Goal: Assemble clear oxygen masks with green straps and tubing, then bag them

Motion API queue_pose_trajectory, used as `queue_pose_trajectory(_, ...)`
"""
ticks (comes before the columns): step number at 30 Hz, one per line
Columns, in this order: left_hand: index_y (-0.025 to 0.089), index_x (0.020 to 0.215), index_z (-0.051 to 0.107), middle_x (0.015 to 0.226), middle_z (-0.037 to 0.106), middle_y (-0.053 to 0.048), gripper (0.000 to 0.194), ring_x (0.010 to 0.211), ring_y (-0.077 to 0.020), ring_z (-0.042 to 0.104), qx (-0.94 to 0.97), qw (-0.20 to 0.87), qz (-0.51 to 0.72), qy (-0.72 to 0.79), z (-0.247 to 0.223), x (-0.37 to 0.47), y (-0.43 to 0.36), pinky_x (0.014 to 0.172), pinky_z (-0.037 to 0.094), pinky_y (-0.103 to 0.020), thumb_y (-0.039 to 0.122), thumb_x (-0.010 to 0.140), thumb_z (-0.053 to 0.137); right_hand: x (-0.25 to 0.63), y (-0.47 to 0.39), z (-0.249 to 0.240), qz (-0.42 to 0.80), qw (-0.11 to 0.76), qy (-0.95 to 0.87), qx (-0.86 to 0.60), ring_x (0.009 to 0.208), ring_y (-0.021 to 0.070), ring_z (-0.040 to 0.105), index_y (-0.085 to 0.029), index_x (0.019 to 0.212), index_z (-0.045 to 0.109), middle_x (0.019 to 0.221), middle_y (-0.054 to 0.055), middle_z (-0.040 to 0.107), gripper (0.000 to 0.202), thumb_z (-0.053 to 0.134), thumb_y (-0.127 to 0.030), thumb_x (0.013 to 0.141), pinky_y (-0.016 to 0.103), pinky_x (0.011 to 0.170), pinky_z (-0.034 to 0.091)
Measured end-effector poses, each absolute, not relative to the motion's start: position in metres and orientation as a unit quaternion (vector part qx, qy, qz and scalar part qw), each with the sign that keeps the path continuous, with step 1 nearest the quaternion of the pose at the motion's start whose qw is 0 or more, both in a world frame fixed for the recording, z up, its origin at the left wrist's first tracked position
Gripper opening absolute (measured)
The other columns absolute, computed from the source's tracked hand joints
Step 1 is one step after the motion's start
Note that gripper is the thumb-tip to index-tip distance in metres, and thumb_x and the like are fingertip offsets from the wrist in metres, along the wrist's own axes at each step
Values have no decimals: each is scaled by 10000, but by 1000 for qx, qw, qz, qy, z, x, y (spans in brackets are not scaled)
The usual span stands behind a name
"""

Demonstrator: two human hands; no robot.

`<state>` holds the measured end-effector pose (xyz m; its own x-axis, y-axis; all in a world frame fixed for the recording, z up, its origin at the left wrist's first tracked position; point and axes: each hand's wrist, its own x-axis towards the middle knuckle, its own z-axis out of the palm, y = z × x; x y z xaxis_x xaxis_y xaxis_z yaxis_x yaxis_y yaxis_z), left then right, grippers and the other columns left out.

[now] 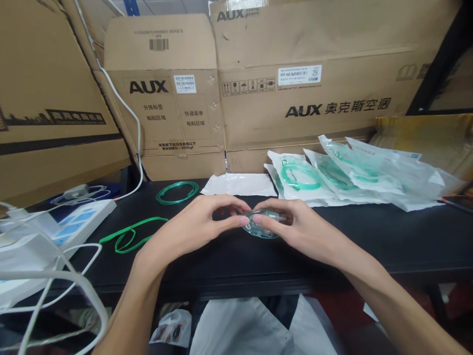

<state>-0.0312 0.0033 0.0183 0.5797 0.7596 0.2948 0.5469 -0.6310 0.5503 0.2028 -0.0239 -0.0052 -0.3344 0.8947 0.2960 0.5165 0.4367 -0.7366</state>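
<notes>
A clear, green-tinted oxygen mask [263, 230] is held low over the black table, between my two hands. The fingers of my left hand [207, 217] pinch its left edge, thumb on the near side. My right hand [291, 219] grips the mask's right part, its thumb lying across the clear shell; a pale connector end shows beside that palm. Some fingertips are hidden behind the mask. To the left of my left wrist lies a loose green strap [127, 239]. Farther back rests a coil of green tubing [177, 192].
Several clear packets [301, 175] with green tubing lie at the back right, beside a flat white packet [240, 185]. A white power strip [79, 224] and white cables [84, 291] crowd the left. Large cardboard boxes [251, 118] stand behind the black table [369, 236].
</notes>
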Motion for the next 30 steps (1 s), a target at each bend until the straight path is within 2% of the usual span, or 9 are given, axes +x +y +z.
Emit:
queue_pose_trajectory(10, 362, 1105, 747, 1104, 742, 66, 291, 1015, -181, 665, 862, 214, 256, 381, 20, -31, 4, 853, 475, -258, 560, 928, 628, 204, -27, -4, 264, 353, -778, -448, 918, 215, 670, -294, 1041, 726, 1029, -19, 758, 273, 586, -516, 965, 341, 803, 470)
queue_pose_trajectory(20, 367, 1134, 743, 1098, 741, 58, 312, 1009, -181, 670, 858, 223, 243, 393, 22, -36, 3, 860, 487, -258, 567, 923, 630, 205, -28, 0, 250, 353, -788, -437, 890, 171, 645, -303, 1035, 728, 1026, -55, 747, 229, 605, -483, 966, 298, 770, 452)
queue_pose_trajectory(30, 344, 1127, 757, 1096, 749, 30, 321, 993, -201, 675, 859, 221, 251, 387, 23, -34, 2, 833, 500, -264, 554, 920, 629, 204, -29, 0, 252, 358, -788, -433, 859, 181, 644, -275, 1050, 743, 1008, -23, 751, 262, 604, -481, 965, 307, 753, 453)
